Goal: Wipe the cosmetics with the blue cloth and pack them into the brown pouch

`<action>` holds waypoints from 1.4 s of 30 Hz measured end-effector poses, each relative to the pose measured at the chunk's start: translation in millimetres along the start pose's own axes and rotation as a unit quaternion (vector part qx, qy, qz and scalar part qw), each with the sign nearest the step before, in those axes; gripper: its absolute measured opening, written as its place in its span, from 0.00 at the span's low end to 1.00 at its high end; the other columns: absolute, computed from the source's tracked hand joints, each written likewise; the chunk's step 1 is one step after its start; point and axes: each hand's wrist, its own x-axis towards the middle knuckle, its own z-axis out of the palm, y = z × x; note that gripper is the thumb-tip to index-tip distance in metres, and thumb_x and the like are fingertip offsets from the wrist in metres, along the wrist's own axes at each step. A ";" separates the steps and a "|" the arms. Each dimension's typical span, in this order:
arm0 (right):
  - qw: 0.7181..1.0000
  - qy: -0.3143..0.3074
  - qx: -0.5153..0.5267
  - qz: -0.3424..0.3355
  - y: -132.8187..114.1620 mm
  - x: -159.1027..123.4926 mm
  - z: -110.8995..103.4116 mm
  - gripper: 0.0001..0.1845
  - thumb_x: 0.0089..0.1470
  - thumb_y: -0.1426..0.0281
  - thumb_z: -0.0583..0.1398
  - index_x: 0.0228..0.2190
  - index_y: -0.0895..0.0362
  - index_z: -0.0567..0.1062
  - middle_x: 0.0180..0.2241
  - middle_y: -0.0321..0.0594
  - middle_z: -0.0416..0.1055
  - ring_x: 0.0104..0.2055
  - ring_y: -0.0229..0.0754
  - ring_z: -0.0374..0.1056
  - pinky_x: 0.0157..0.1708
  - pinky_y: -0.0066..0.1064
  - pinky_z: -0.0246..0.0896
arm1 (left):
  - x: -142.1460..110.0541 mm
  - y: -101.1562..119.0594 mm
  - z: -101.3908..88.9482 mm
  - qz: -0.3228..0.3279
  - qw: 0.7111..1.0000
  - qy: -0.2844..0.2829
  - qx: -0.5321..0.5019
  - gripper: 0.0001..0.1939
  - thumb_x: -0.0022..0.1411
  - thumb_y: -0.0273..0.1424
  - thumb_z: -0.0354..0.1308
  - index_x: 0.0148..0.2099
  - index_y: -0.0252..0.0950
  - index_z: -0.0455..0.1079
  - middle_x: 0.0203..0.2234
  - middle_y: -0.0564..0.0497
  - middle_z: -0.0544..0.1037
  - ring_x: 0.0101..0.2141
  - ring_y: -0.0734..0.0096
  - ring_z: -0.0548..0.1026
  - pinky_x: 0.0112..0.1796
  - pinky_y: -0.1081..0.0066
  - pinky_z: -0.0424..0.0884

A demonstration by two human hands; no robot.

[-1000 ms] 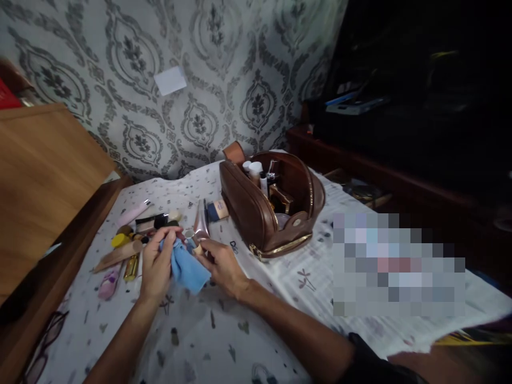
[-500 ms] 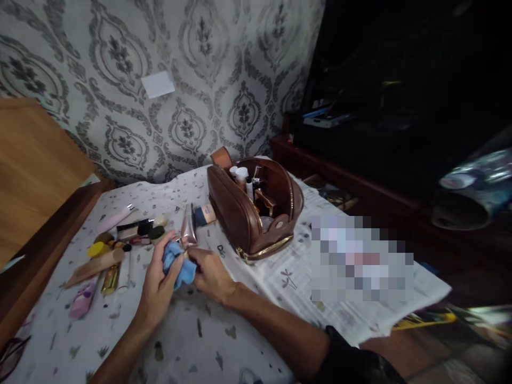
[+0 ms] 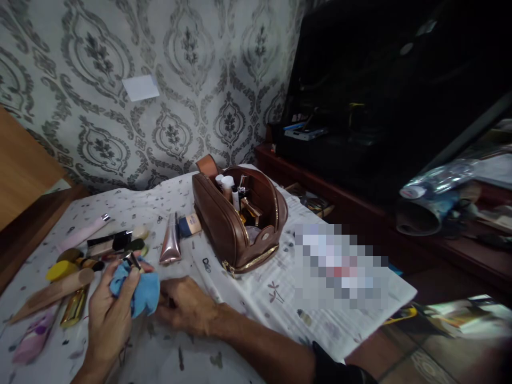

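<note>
My left hand [image 3: 106, 314] is closed around a blue cloth [image 3: 144, 293]. A small cosmetic item with a shiny silver part [image 3: 131, 260] pokes out of the cloth by my thumb. My right hand [image 3: 190, 306] is curled beside the cloth's right edge; its fingertips are partly hidden, and I cannot make out what they hold. Beyond my hands lie a rose-metallic tube [image 3: 171, 248] and a small beige bottle with a dark cap [image 3: 189, 225]. The open brown toiletry bag [image 3: 218, 218] holds several bottles and cosmetics.
Several cosmetics lie left of my hands, among them a beige tube [image 3: 56, 292], a gold bottle [image 3: 74, 308], a yellow-capped item [image 3: 60, 271] and a purple item [image 3: 34, 338]. A patterned white cloth [image 3: 204, 341] covers the table. A blurred-out patch lies on the right.
The view has swung right, so the bag and cosmetics sit further left. My right hand has drawn away from the item's top, and the silver part now shows above the blue cloth.
</note>
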 end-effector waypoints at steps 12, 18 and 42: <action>0.994 0.092 -0.042 0.046 3.1 5.1 -5.4 0.07 0.51 0.75 0.59 0.30 0.58 0.79 0.31 0.39 0.78 0.35 0.41 0.73 0.30 0.25 0.59 | -6.3 -18.0 11.2 -0.023 0.985 -0.163 0.050 0.25 0.55 0.48 0.64 0.50 0.39 0.72 0.40 0.49 0.79 0.37 0.66 0.78 0.41 0.71 0.76; 0.975 0.025 -0.188 0.114 -8.8 3.9 -14.9 0.11 0.55 0.68 0.59 0.34 0.54 0.82 0.34 0.43 0.81 0.36 0.45 0.75 0.31 0.30 0.57 | -1.4 -16.7 7.5 -0.017 0.988 -0.129 0.085 0.26 0.53 0.52 0.63 0.45 0.38 0.72 0.33 0.51 0.79 0.33 0.66 0.77 0.35 0.73 0.75; 0.865 0.155 0.475 0.052 7.8 17.0 -5.9 0.27 0.40 0.45 0.69 0.29 0.55 0.75 0.28 0.34 0.70 0.33 0.39 0.68 0.43 0.34 0.65 | 3.5 -23.9 12.5 0.053 0.979 -0.126 0.148 0.26 0.60 0.57 0.50 0.43 0.39 0.68 0.24 0.53 0.74 0.23 0.68 0.71 0.25 0.70 0.70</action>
